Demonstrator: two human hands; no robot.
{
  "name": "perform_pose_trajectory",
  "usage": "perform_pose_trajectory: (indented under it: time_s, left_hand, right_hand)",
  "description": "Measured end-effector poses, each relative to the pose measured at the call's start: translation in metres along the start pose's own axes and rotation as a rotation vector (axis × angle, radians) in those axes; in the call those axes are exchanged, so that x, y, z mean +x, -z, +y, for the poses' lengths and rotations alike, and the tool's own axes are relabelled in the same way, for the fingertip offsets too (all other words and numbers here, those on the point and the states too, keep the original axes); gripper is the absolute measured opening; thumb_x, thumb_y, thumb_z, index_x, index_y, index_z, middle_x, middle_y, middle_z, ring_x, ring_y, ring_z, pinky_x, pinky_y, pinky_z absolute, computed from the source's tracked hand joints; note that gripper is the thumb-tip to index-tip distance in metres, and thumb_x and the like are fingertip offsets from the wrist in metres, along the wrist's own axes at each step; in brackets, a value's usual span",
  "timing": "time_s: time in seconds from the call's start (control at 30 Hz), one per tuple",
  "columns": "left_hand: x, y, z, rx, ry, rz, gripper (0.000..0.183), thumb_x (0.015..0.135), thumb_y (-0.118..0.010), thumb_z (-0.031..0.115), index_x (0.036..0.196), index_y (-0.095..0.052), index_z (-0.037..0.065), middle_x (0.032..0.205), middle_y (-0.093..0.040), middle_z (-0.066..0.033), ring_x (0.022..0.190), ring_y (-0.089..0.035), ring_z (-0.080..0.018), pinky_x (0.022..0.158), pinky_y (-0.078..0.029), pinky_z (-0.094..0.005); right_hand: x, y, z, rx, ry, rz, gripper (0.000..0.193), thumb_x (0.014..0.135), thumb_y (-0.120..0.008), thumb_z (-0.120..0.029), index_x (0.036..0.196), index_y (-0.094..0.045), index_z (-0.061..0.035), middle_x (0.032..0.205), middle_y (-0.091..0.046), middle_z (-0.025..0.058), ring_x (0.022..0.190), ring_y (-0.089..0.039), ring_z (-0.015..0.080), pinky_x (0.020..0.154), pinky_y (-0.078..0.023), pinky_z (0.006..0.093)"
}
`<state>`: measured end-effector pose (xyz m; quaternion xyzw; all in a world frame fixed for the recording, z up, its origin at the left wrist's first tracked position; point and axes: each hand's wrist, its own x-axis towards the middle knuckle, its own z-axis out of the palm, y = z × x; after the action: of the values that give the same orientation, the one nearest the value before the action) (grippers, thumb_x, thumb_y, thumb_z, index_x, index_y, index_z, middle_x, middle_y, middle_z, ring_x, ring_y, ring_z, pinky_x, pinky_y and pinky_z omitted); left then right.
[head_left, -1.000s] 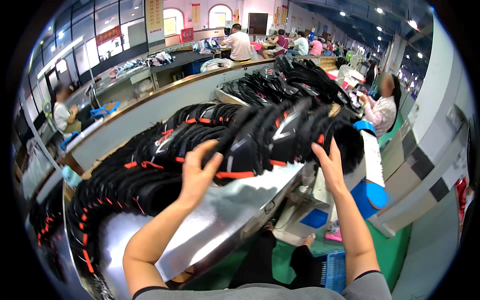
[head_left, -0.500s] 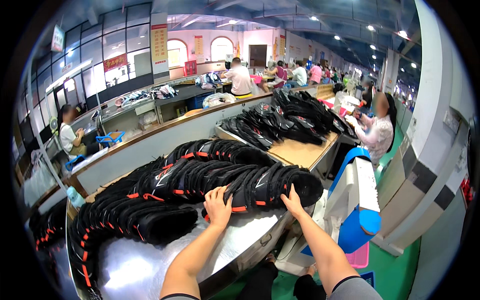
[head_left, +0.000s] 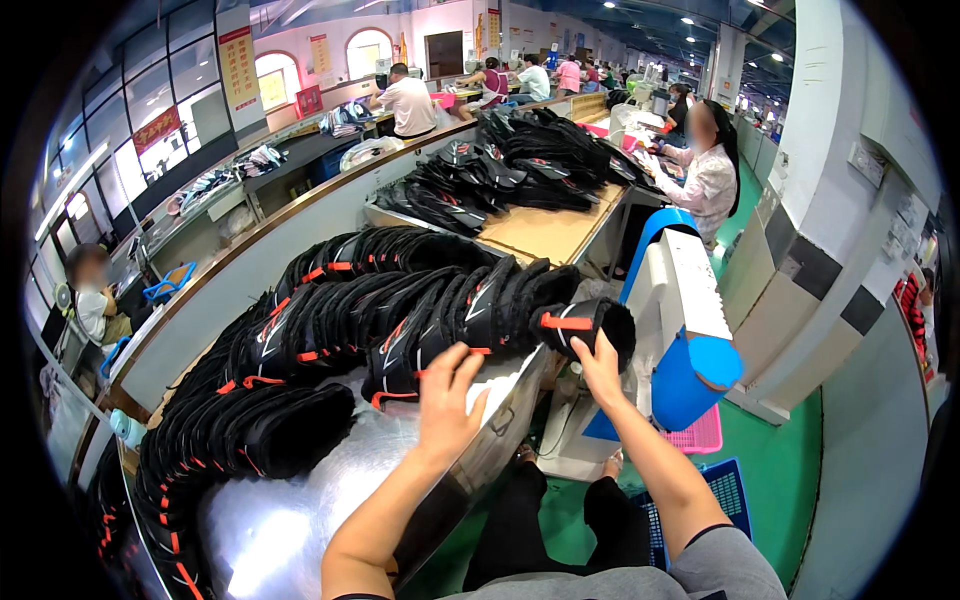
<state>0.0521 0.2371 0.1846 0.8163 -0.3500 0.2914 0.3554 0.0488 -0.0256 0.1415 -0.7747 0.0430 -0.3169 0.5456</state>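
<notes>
Black shoe uppers with orange-red tabs lie nested in long curved rows [head_left: 330,325] on a shiny metal-topped table [head_left: 375,455]. At the right end of the middle row, my right hand [head_left: 598,368] grips a shoe upper [head_left: 615,325], thumb on its near side; its dark opening faces right. The fingers behind it are hidden, and I cannot tell whether it is one upper or a few nested. My left hand [head_left: 450,400] is apart from it, fingers spread and empty, just in front of the row's lower edge.
A white machine with a blue cover [head_left: 690,370] stands close on the right, with a pink basket [head_left: 697,432] and a blue crate [head_left: 728,495] on the floor. Beyond, more black uppers [head_left: 520,160] lie heaped on a board. A co-worker [head_left: 705,175] sits at the far right.
My right hand has drawn the end upper slightly away from the row and turned it. My left hand has let go of the row and opened. The view has shifted right and down.
</notes>
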Motion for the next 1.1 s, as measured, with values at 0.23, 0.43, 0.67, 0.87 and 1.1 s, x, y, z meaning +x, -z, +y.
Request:
perform_pose_trajectory:
  time_s: [0.23, 0.43, 0.67, 0.87, 1.1]
  left_hand:
    - [-0.084, -0.077, 0.021, -1.596, 1.052, -0.660, 0.073, 0.089, -0.040, 0.061, 0.132, -0.043, 0.001, 0.130, -0.051, -0.0115, 0.119, -0.049, -0.0239, 0.101, -0.039, -0.0413]
    - [-0.107, -0.140, 0.083, -2.149, 1.422, -0.718, 0.051, 0.092, -0.049, 0.046, 0.114, -0.057, 0.001, 0.103, -0.066, -0.0101, 0.093, -0.064, -0.0184, 0.083, -0.052, -0.0341]
    - [-0.165, -0.194, 0.134, -1.969, 1.284, -1.177, 0.056, 0.096, -0.038, 0.047, 0.121, -0.052, -0.001, 0.110, -0.062, -0.0150, 0.099, -0.062, -0.0232, 0.081, -0.053, -0.0310]
    - [-0.161, -0.172, 0.134, -1.673, 1.597, -1.154, 0.052, 0.096, -0.039, 0.045, 0.129, -0.046, 0.006, 0.117, -0.058, -0.0111, 0.094, -0.062, -0.0202, 0.067, -0.055, -0.0313]
    - [-0.116, -0.209, 0.088, -1.327, 1.032, -0.848, 0.052, 0.083, -0.069, 0.033, 0.121, -0.049, 0.004, 0.111, -0.056, -0.0057, 0.104, -0.053, -0.0160, 0.092, -0.040, -0.0293]
  right_hand:
    - [-0.147, 0.073, -0.034, 0.737, -0.283, -0.303, 0.036, 0.087, -0.062, -0.007, 0.120, -0.050, -0.0011, 0.114, -0.058, 0.0036, 0.107, -0.052, 0.0124, 0.095, -0.040, 0.0305]
    - [-0.248, 0.129, -0.010, 0.819, -0.579, -0.424, 0.033, 0.080, -0.066, 0.001, 0.111, -0.055, -0.0008, 0.105, -0.062, 0.0070, 0.099, -0.058, 0.0130, 0.090, -0.044, 0.0291]
    - [-0.294, 0.108, 0.021, 0.903, -0.668, -0.190, 0.024, 0.091, -0.055, -0.008, 0.113, -0.050, -0.0032, 0.095, -0.062, 0.0069, 0.095, -0.060, 0.0178, 0.083, -0.047, 0.0303]
    - [-0.275, 0.129, 0.020, 1.245, -0.765, -0.284, 0.047, 0.097, -0.040, -0.041, 0.131, -0.036, -0.0077, 0.118, -0.051, 0.0103, 0.113, -0.051, 0.0244, 0.098, -0.041, 0.0459]
    - [-0.230, 0.127, 0.042, 0.534, -0.716, 0.040, 0.035, 0.093, -0.054, -0.021, 0.117, -0.053, 0.0042, 0.102, -0.062, 0.0077, 0.091, -0.056, 0.0113, 0.083, -0.044, 0.0255]
